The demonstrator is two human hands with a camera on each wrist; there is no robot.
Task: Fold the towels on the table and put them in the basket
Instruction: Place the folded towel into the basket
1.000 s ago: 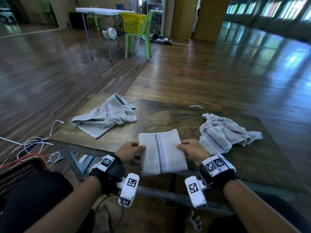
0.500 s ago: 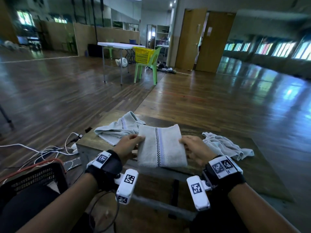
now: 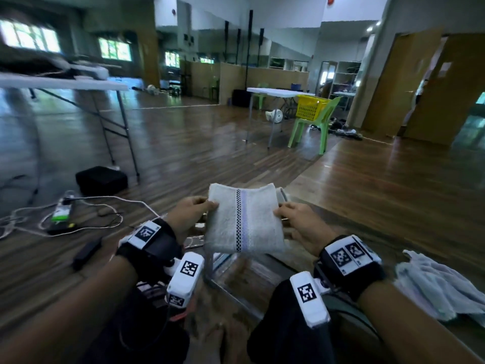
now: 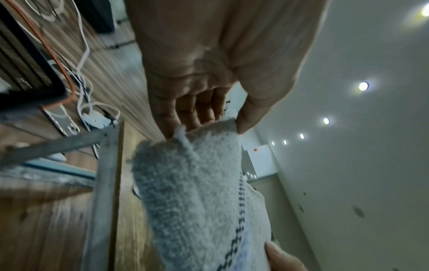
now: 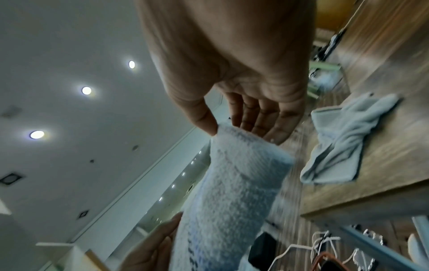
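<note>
While the left hand (image 3: 193, 215) pinches its 9 o'clock edge and the right hand (image 3: 301, 223) its 3 o'clock edge, the folded towel (image 3: 244, 219) hangs in mid-air, its checkered stripe (image 3: 238, 219) running 12 to 6.

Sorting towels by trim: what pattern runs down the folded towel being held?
A dark checkered line beside a pale lilac stripe on the folded towel; head view.

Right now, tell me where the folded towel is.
In the head view the folded towel is held up at centre, off the table, with the left hand pinching its left edge and the right hand pinching its right edge.
</note>
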